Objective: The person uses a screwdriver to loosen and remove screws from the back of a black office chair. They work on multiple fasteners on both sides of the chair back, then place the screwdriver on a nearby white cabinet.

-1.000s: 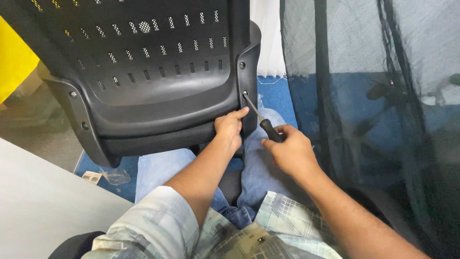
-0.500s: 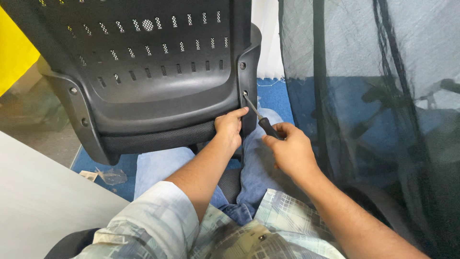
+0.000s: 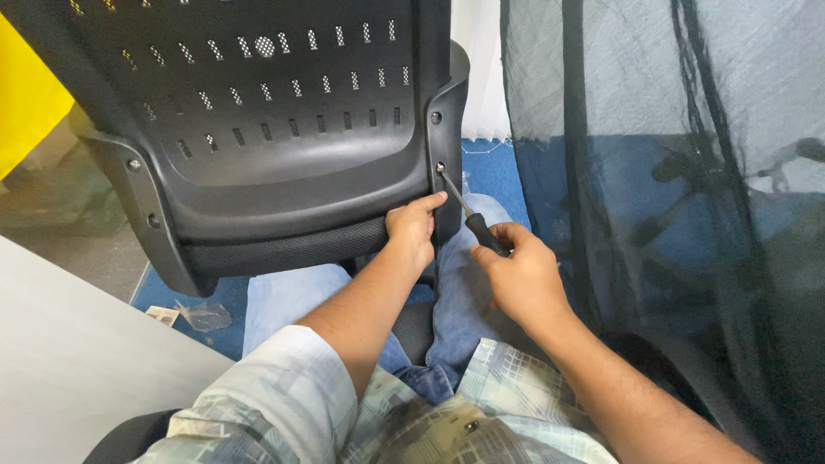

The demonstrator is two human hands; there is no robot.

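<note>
At the lower right edge of a black plastic chair back (image 3: 284, 163), the right hand (image 3: 522, 277) is curled around the dark handle of a screwdriver (image 3: 475, 225), fingers closed on it, with the thin metal shaft slanting up and to the left so that its tip meets the lower screw (image 3: 440, 167) in the side bracket. A second screw (image 3: 435, 117) sits above it on the same bracket, and two more screws (image 3: 134, 164) show on the bracket at the left edge. The left hand (image 3: 413, 228) grips the bottom right corner of the chair back, thumb laid up along the bracket just beside the shaft and fingers wrapped under the mesh seat edge. The chair back stands tilted over the person's knees in blue jeans (image 3: 460, 292). A black mesh panel (image 3: 653, 172) hangs to the right, blue carpet (image 3: 490, 172) lies behind, and a pale tabletop (image 3: 77, 361) fills the lower left.
</note>
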